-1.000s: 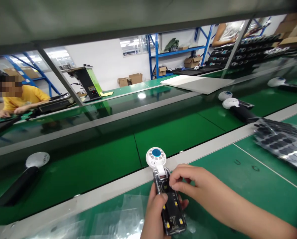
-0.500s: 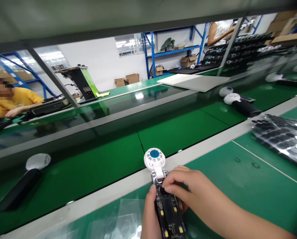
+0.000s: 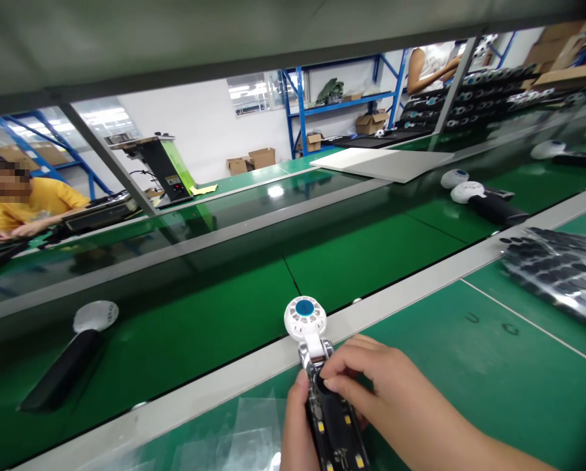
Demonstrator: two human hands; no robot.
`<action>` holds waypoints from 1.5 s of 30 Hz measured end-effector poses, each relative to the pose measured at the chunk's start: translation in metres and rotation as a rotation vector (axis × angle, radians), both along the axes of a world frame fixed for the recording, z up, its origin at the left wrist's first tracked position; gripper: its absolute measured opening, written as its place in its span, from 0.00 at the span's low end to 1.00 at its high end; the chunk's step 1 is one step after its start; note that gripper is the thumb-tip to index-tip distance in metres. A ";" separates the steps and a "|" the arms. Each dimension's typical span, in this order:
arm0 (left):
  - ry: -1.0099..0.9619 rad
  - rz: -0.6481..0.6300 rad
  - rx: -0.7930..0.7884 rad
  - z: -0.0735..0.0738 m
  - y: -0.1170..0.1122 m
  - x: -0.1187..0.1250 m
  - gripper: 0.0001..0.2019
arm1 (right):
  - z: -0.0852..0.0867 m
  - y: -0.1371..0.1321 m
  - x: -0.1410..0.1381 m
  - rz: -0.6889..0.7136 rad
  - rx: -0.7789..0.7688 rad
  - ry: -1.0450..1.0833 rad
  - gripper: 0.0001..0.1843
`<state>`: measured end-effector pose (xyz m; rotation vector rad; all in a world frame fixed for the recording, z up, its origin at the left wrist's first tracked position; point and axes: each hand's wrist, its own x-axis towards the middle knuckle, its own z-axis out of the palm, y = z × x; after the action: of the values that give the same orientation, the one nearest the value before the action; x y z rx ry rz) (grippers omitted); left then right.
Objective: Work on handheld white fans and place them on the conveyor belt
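Observation:
A small handheld fan with a white round head and a blue centre lies low in the middle of the view. Its handle is without a cover, so a black circuit board with several yellow LEDs shows. Wrapped about the handle from the left is my left hand, thumb along the edge; its other fingers are mostly hidden beneath. My right hand is closed in a pinch on a small black round pad, held against the upper end of the board just under the hinge.
Beyond the pale rail runs a green conveyor belt carrying a black-handled fan at left and several more at right. Sheets of black round pads lie on the green table at right. Across the belt are a white board and two people.
The fans on the belt have shifted to the right, and another white fan head has come in at the left edge. Both my hands stay nearly in place on the fan.

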<state>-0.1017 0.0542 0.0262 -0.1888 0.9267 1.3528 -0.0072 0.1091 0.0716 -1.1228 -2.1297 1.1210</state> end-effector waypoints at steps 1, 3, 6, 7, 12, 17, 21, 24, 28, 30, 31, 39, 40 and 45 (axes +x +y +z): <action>0.001 0.003 -0.006 -0.001 0.000 0.000 0.15 | 0.000 0.000 0.000 -0.001 0.002 -0.010 0.11; 0.005 0.011 -0.014 -0.002 0.000 0.000 0.15 | -0.001 -0.001 -0.001 -0.002 0.025 -0.033 0.10; 0.020 0.028 -0.016 -0.003 0.001 -0.001 0.14 | -0.002 -0.002 -0.001 0.005 0.075 -0.060 0.09; 0.025 0.034 -0.014 -0.003 0.001 -0.002 0.14 | -0.003 -0.002 -0.001 0.004 0.089 -0.065 0.09; 0.059 0.069 0.013 -0.003 0.003 -0.001 0.11 | -0.004 -0.004 0.000 0.030 0.217 -0.093 0.10; 0.101 0.078 0.030 -0.006 -0.002 -0.004 0.11 | -0.013 -0.009 0.009 0.080 0.459 -0.077 0.11; 0.237 0.153 0.063 -0.016 -0.010 -0.006 0.11 | -0.020 -0.012 0.017 0.118 0.610 -0.102 0.17; 0.262 0.169 0.083 -0.019 -0.011 -0.004 0.18 | -0.025 -0.012 0.018 0.156 0.481 -0.025 0.17; 0.260 0.016 0.119 -0.014 -0.008 -0.001 0.29 | -0.033 -0.003 0.013 -0.019 0.049 0.242 0.16; 0.325 -0.113 0.161 -0.011 -0.008 -0.002 0.31 | -0.037 0.003 0.012 -0.111 -0.167 0.317 0.14; 0.359 -0.153 0.179 -0.009 -0.008 -0.002 0.31 | -0.038 0.006 0.011 -0.126 -0.245 0.340 0.14; 0.449 -0.084 0.178 0.019 -0.015 -0.004 0.21 | -0.046 0.013 0.010 -0.124 -0.655 0.832 0.09; 0.470 -0.063 0.148 0.025 -0.016 -0.005 0.20 | -0.046 0.014 0.009 -0.096 -0.766 0.976 0.06; 0.670 -0.011 0.000 0.051 -0.018 -0.019 0.14 | -0.041 0.019 0.010 0.117 -1.115 1.241 0.23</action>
<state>-0.1203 0.0361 0.0777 0.2910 1.4774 1.4285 0.0032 0.1281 0.0310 -0.3293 -0.5349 2.3094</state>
